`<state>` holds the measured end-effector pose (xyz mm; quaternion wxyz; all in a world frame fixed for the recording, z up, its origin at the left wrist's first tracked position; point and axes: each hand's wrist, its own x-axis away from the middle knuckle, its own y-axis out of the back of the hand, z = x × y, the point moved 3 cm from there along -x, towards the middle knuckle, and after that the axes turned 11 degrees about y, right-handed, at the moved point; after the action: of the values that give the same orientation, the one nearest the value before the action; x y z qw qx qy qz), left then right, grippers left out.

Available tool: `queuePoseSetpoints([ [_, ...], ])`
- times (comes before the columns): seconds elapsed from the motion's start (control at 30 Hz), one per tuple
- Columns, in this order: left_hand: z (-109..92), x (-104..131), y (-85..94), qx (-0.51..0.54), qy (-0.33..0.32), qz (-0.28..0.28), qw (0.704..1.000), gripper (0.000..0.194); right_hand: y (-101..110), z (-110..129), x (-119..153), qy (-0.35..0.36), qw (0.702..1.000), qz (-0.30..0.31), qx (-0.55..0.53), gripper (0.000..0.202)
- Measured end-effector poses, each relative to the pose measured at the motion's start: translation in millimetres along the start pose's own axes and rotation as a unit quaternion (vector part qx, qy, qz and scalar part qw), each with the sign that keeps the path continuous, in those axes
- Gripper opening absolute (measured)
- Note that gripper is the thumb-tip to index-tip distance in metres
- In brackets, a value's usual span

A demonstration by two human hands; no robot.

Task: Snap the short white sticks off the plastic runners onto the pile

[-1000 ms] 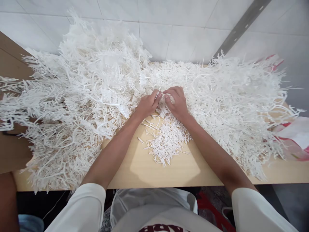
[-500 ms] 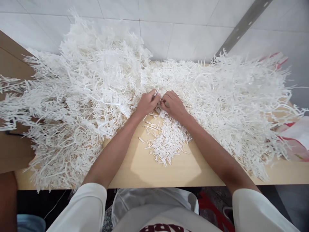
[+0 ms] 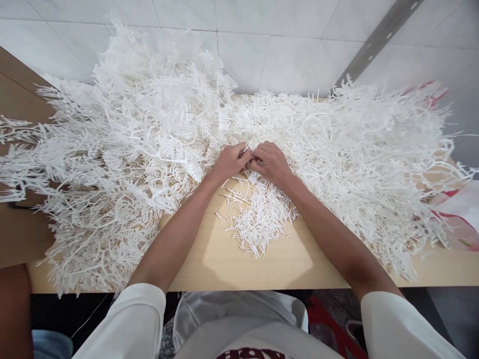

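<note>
My left hand point(image 3: 232, 162) and my right hand point(image 3: 271, 162) meet fingertip to fingertip at the middle of the table. The left fingers are closed on a small white plastic sprig point(image 3: 246, 148), whose tip sticks up past the thumb. Pinched together beside it are the right fingers; what lies between them is mostly hidden. Just below the hands sits a small heap of short white plastic sprigs point(image 3: 258, 219) on the table. Behind the hands spreads a layer of similar white pieces point(image 3: 277, 112).
A tall pile of white branched plastic stems point(image 3: 149, 109) covers the left of the wooden table point(image 3: 239, 274). Another pile of stems point(image 3: 366, 149) lies on the right, near a red-and-white bag point(image 3: 458, 214). Cardboard point(image 3: 22, 229) stands far left. A tiled wall point(image 3: 247, 55) rises behind.
My hands have come closer together, the left shifting slightly right and down, so the fingertips now meet. The heap and piles look the same.
</note>
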<state>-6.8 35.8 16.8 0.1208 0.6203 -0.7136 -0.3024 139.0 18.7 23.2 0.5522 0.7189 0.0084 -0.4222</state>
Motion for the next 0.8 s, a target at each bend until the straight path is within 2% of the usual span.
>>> queuePoseSetpoints([
  [0.17, -2, 0, 0.4, 0.011, -0.001, -0.001, 1.000, 0.034, 3, 0, -3, 0.034, 0.999, -0.025, 0.013, 0.026],
  [0.3, -1, 0, -1.0, 0.022, 0.004, 0.006, 1.000, 0.033, 4, -1, -3, 0.029, 0.998, -0.055, -0.024, 0.027],
  [0.43, 7, -1, 4.2, 0.113, 0.084, -0.051, 0.989, 0.033, 9, 3, 1, 0.022, 0.992, -0.094, -0.081, 0.029],
  [0.5, 9, 0, 6.2, 0.156, 0.105, -0.061, 0.980, 0.034, 12, 7, 3, 0.021, 0.990, -0.107, -0.089, 0.029],
  [0.63, 3, 1, 5.2, 0.148, 0.066, -0.027, 0.986, 0.037, 10, 4, 5, -0.058, 0.991, -0.076, -0.093, 0.005],
  [0.73, 3, 2, 4.8, 0.147, 0.064, -0.035, 0.986, 0.037, 5, 2, 3, -0.077, 0.992, -0.029, -0.095, 0.024],
  [0.8, 2, 2, 3.9, 0.122, 0.053, -0.030, 0.991, 0.038, 3, 1, 3, -0.079, 0.994, -0.010, -0.078, 0.020],
])
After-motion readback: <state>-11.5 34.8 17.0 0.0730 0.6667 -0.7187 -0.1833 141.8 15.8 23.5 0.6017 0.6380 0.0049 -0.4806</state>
